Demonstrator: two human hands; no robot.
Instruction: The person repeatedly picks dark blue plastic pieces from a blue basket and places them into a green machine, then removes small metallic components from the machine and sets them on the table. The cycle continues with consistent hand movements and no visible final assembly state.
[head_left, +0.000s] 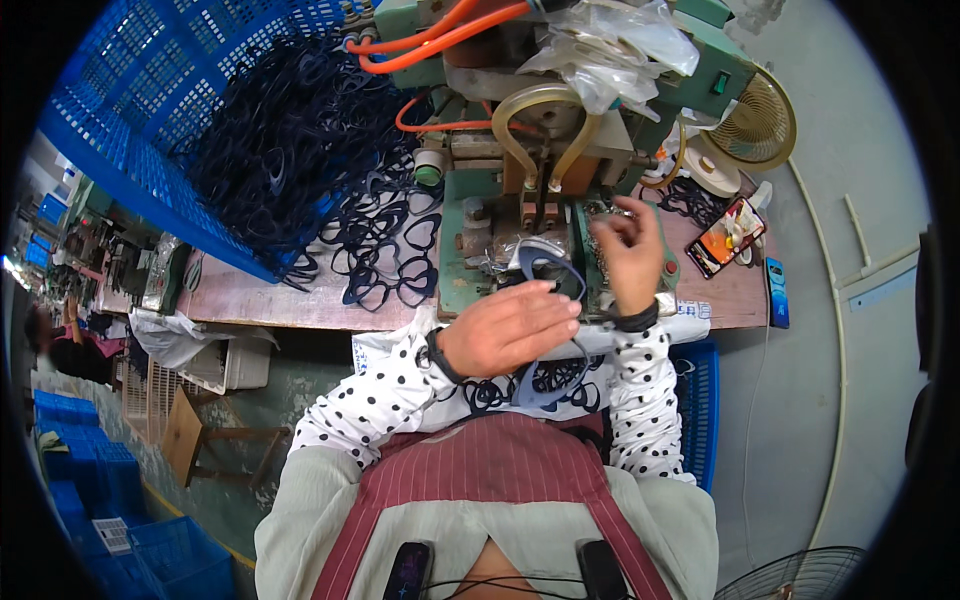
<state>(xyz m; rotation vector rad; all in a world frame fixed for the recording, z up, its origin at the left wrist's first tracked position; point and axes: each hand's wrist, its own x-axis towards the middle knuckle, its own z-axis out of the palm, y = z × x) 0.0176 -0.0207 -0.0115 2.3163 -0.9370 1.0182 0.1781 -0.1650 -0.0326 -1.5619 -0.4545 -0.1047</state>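
Note:
My left hand (512, 328) is closed on a dark blue eyeglass frame (536, 258), in front of the green machine (465, 203). One rim shows beyond the fingers, and the hand covers the middle of the frame. Just right of it, my right hand (634, 257) hovers over a green tray (590, 290) with small shiny metal parts (597, 208). Its fingers are bent together, and anything between the tips is too small to make out. More dark frames (490, 393) lie on a white cloth in my lap.
At the left a blue basket (130, 205) holds a heap of dark frames (270, 130); loose frames (385, 275) lie on the table beside it. Orange hoses (440, 40) cross above. To the right are a phone (725, 237), a blue device (777, 292) and a fan (755, 120).

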